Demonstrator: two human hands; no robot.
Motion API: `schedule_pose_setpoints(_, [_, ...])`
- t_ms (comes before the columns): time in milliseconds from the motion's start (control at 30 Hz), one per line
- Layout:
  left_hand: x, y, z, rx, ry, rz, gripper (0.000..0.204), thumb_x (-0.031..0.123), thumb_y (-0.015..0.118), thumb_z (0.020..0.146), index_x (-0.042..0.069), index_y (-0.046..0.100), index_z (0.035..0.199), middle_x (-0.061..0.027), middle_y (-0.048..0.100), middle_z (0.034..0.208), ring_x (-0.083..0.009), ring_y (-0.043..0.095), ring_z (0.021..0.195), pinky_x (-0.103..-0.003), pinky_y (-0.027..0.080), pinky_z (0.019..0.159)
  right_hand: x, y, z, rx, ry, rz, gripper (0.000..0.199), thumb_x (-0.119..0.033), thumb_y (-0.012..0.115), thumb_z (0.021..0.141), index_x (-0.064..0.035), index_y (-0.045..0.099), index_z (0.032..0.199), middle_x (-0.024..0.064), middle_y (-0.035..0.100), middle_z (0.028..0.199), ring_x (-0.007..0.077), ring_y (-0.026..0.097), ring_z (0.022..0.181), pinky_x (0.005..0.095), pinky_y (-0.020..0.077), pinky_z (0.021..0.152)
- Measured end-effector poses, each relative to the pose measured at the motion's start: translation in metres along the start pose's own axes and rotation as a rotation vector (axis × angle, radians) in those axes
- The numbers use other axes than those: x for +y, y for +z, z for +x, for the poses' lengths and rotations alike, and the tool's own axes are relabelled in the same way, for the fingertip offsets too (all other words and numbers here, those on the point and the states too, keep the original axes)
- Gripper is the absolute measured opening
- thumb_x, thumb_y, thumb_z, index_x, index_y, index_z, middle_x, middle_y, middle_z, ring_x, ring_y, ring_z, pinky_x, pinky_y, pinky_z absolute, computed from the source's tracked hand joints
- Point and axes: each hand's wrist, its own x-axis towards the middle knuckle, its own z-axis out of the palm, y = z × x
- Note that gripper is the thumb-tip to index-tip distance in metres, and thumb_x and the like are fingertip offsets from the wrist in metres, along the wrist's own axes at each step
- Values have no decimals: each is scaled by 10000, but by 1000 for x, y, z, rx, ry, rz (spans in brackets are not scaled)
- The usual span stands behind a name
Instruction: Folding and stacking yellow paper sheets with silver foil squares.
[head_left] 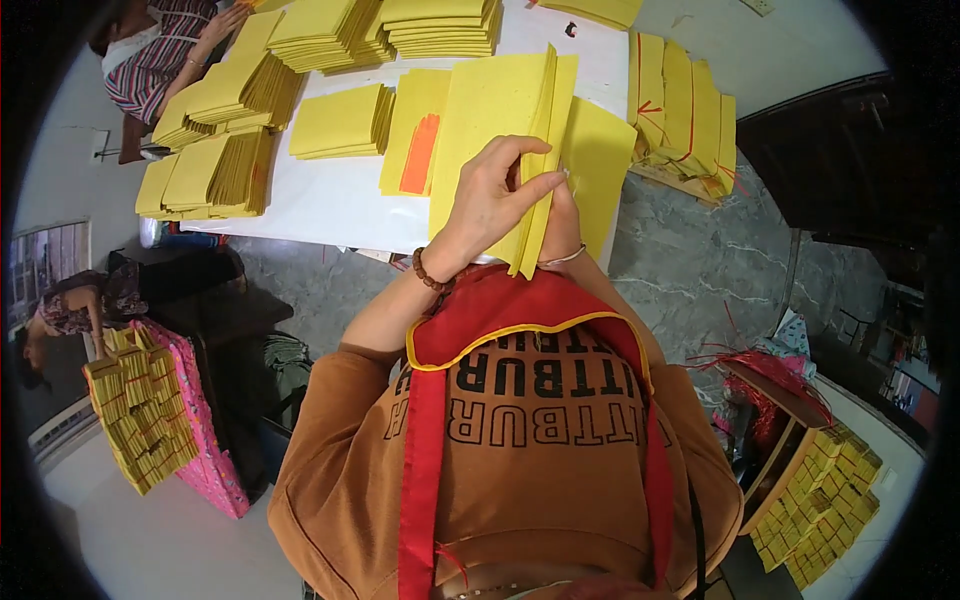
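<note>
White table (310,190) on a grey, veined, glossy floor (670,240); yellow paper (490,110) sits at its near edge, in front of the wearer's chest; large matte sheet, flat panel to the left, narrow folds standing up along its right part; left hand (485,195) on the folds, thumb and forefinger bent toward each other, can't tell if they're clamped; right hand (563,225) right of the folds, mostly hidden behind them, can't tell its grip; round brown beads (428,272) on left wrist, smooth thin bangle (565,257) on right.

Just left: flat orange strip (420,155) with a ragged top, lying on yellow sheet; then a low rectangular stack (335,120), layered edges showing; more stacks (215,175) at the table's left, fanned edges; red-tied bundles (680,110) off its right side.

Farther out: co-worker (165,60) in striped fabric, upper left; second person (85,305) at left by blocky yellow piles (140,410) and pink patterned cloth (200,430); red stringy strands (765,400) lower right.
</note>
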Motion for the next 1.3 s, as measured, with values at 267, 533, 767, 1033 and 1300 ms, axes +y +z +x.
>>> schedule_pose_setpoints(267, [2, -4, -2, -14, -32, -20, 180, 98, 603, 734, 7, 564, 885, -58, 499, 688, -107, 428, 520, -228, 364, 477, -1, -1, -1, -30, 15, 18, 420, -406, 300, 895, -74, 431, 1115, 68, 526, 983, 153, 533, 878, 273, 446, 758])
schedule_pose_setpoints(533, [-12, -2, -4, 7, -76, -86, 107, 65, 579, 743, -2, 568, 826, -53, 483, 653, -100, 423, 521, -227, 355, 472, -1, 3, 0, -38, -17, -30, 404, -401, 295, 898, -82, 463, 1081, 51, 543, 952, 149, 538, 862, 277, 449, 749])
schedule_pose_setpoints(767, [-9, -4, -4, -10, -73, -123, 157, 122, 649, 710, 15, 580, 802, -35, 473, 644, -90, 421, 538, -213, 360, 479, 0, -4, 1, -12, 22, -41, 396, -398, 298, 898, -96, 438, 1112, 53, 536, 961, 154, 538, 871, 284, 449, 763])
schedule_pose_setpoints(1033, [-14, -2, -4, -11, -67, -144, 183, 142, 670, 696, 22, 582, 803, -23, 461, 640, -84, 406, 532, -209, 352, 476, 0, -3, 1, -35, 58, 29, 396, -405, 300, 895, -107, 434, 1120, 46, 527, 977, 148, 535, 880, 282, 450, 763])
schedule_pose_setpoints(1300, [-17, -3, -2, -30, -64, -158, 178, 130, 668, 697, 20, 581, 806, -15, 449, 641, -77, 391, 537, -202, 339, 477, -3, 3, 0, 3, 50, -18, 406, -425, 299, 889, -117, 447, 1108, 35, 537, 948, 145, 542, 856, 284, 461, 736])
